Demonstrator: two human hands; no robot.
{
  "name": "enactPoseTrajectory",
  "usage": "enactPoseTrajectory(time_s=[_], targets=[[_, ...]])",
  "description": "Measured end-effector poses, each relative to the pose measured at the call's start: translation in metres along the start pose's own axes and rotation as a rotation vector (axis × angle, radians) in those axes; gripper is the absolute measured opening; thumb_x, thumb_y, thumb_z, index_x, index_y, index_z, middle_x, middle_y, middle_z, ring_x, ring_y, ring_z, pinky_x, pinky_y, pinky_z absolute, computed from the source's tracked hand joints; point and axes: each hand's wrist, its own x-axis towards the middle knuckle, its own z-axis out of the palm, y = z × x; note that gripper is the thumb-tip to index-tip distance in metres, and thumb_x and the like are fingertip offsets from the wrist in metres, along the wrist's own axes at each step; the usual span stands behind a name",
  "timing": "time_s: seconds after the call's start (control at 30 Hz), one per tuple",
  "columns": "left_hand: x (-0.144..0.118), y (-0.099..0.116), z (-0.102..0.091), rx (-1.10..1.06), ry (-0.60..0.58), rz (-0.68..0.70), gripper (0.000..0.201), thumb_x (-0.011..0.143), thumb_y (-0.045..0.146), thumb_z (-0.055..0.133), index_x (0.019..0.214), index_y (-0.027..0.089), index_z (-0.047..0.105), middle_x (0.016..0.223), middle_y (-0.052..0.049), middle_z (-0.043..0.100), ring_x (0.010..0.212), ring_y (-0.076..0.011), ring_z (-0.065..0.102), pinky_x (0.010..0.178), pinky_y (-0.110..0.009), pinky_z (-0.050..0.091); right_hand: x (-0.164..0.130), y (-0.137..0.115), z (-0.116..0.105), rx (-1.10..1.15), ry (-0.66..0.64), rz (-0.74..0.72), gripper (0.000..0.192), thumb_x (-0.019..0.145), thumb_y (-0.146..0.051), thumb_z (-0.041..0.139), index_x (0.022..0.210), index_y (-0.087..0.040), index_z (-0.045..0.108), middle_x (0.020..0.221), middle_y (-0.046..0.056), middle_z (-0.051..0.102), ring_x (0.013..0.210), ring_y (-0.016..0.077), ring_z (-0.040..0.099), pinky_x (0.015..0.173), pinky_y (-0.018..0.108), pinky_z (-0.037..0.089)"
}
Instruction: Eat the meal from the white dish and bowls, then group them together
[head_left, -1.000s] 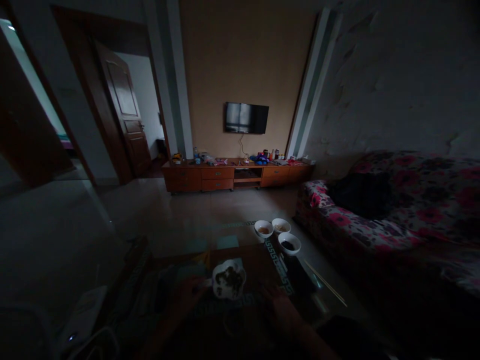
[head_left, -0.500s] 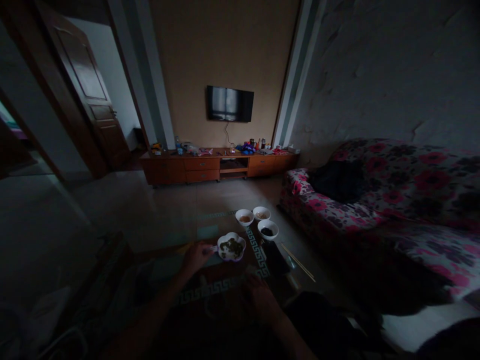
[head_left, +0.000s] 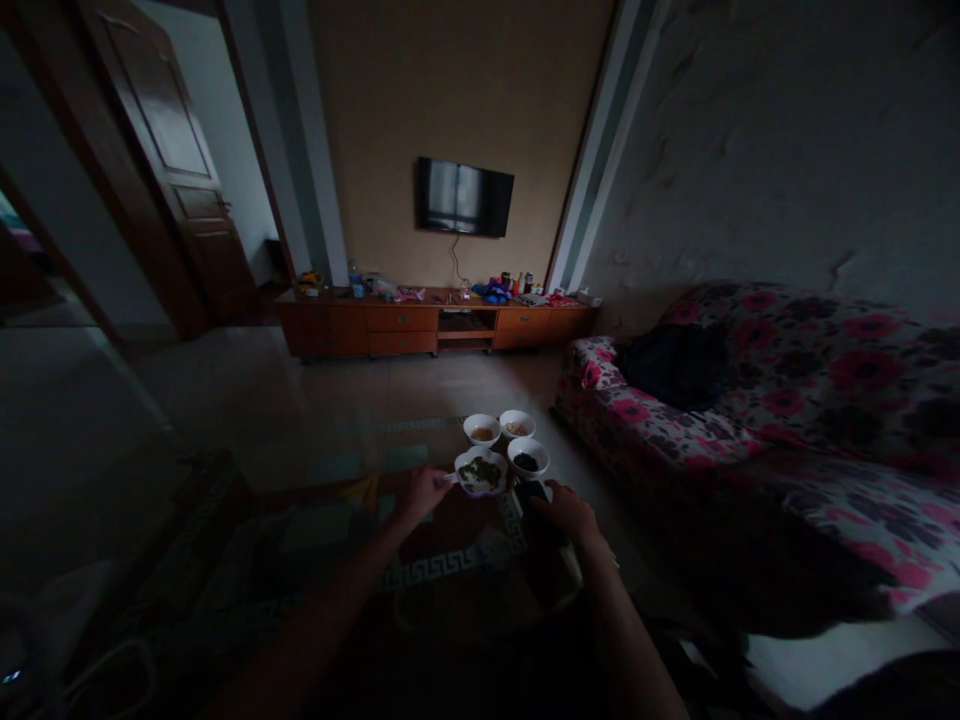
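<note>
My left hand (head_left: 429, 489) is closed around the short handle of a white flower-shaped dish (head_left: 463, 482). Dark green food (head_left: 481, 472) lies in the dish, which is beside the bowls on the glass table (head_left: 352, 580). My right hand (head_left: 571, 512) is on a dark, flat, oblong object (head_left: 531, 492), its fingers curled at the edge; dim light hides what the object is. Just beyond are three white bowls: one with orange-brown contents (head_left: 481, 430), one with pale contents (head_left: 517, 424) and one with black contents (head_left: 528, 459).
Right of the table stands a floral sofa (head_left: 675, 440) with a dark cloth heap (head_left: 679, 365) on it. A low wooden cabinet (head_left: 337, 330) with clutter on top runs along the far wall under a television (head_left: 465, 197). At left, a wooden door (head_left: 187, 190) stands ajar.
My left hand has moved the flower-shaped dish forward and right, close to the bowls. My right hand has reached forward and right onto the dark object, now covering most of the chopsticks.
</note>
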Motion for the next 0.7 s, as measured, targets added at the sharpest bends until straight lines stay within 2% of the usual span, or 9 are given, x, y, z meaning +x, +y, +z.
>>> enactPoseTrajectory(time_s=[0.17,0.27,0.33,0.43,0.47,0.53,0.6,0.67,0.7], targets=[[0.008,0.007,0.003,-0.026,0.004,0.007,0.02,0.099,0.028,0.071,0.112,0.016,0.081,0.111,-0.013,0.075,0.102,-0.0295,0.07,0.094,-0.038,0.05,-0.005,-0.011,0.01,0.027,-0.076,0.147,0.093,0.091,-0.059,0.066,0.164,-0.008,0.037,0.149,0.029,0.057,0.135,0.0418,0.06,0.105,0.051,0.05],[-0.002,0.004,0.011,-0.032,0.066,-0.005,0.037,0.099,0.028,0.071,0.132,0.011,0.072,0.134,-0.016,0.068,0.122,-0.0285,0.064,0.108,-0.037,0.047,-0.013,-0.019,0.018,0.043,-0.072,0.167,0.1,0.086,-0.055,0.071,0.165,-0.005,0.034,0.146,0.031,0.059,0.135,0.0435,0.061,0.108,0.054,0.049],[-0.026,-0.008,0.017,-0.101,0.168,-0.012,0.053,0.096,0.033,0.071,0.144,0.01,0.063,0.146,-0.018,0.06,0.136,-0.0286,0.056,0.118,-0.039,0.042,-0.017,-0.019,0.028,0.045,-0.048,0.177,0.095,0.087,-0.05,0.07,0.165,-0.006,0.035,0.145,0.033,0.059,0.135,0.047,0.061,0.106,0.057,0.05],[-0.089,-0.033,0.017,-0.243,0.231,0.007,0.066,0.095,0.044,0.061,0.149,0.006,0.055,0.151,-0.021,0.054,0.141,-0.0297,0.053,0.122,-0.043,0.042,-0.013,-0.007,0.048,0.054,0.048,0.153,0.086,0.088,-0.053,0.064,0.161,-0.012,0.044,0.138,0.029,0.065,0.126,0.0443,0.068,0.1,0.053,0.056],[-0.112,-0.04,0.01,-0.228,0.206,-0.026,0.066,0.096,0.049,0.057,0.15,0.01,0.055,0.151,-0.019,0.055,0.141,-0.0308,0.053,0.122,-0.045,0.044,-0.009,-0.002,0.055,0.076,0.057,0.126,0.084,0.086,-0.055,0.064,0.158,-0.014,0.047,0.135,0.029,0.067,0.123,0.0444,0.07,0.098,0.054,0.057],[-0.149,-0.051,-0.014,-0.044,-0.042,-0.102,0.06,0.093,0.056,0.061,0.147,0.032,0.062,0.145,-0.012,0.061,0.135,-0.0376,0.057,0.112,-0.057,0.053,0.001,0.008,0.067,0.107,0.081,0.078,0.079,0.081,-0.057,0.066,0.15,-0.021,0.056,0.127,0.026,0.071,0.117,0.0453,0.073,0.093,0.057,0.059],[-0.167,-0.056,-0.054,0.037,-0.054,-0.156,0.047,0.085,0.06,0.071,0.13,0.047,0.072,0.126,-0.01,0.07,0.124,-0.0487,0.061,0.091,-0.073,0.057,0.009,0.013,0.076,0.125,0.114,0.071,0.07,0.077,-0.058,0.066,0.141,-0.031,0.063,0.12,0.022,0.075,0.113,0.0452,0.074,0.091,0.06,0.059],[-0.169,-0.059,-0.099,0.097,-0.01,-0.19,0.051,0.085,0.063,0.073,0.134,0.052,0.068,0.126,-0.01,0.07,0.128,-0.0537,0.056,0.09,-0.082,0.049,0.014,0.014,0.082,0.128,0.176,0.083,0.064,0.075,-0.059,0.063,0.135,-0.037,0.065,0.118,0.019,0.076,0.11,0.0442,0.075,0.089,0.06,0.06],[-0.167,-0.06,-0.121,0.131,0.005,-0.209,0.06,0.084,0.064,0.076,0.141,0.052,0.064,0.13,-0.009,0.069,0.131,-0.0521,0.054,0.095,-0.083,0.048,0.015,0.015,0.084,0.121,0.21,0.099,0.063,0.074,-0.058,0.063,0.134,-0.039,0.066,0.117,0.018,0.076,0.109,0.0434,0.075,0.089,0.059,0.06]])
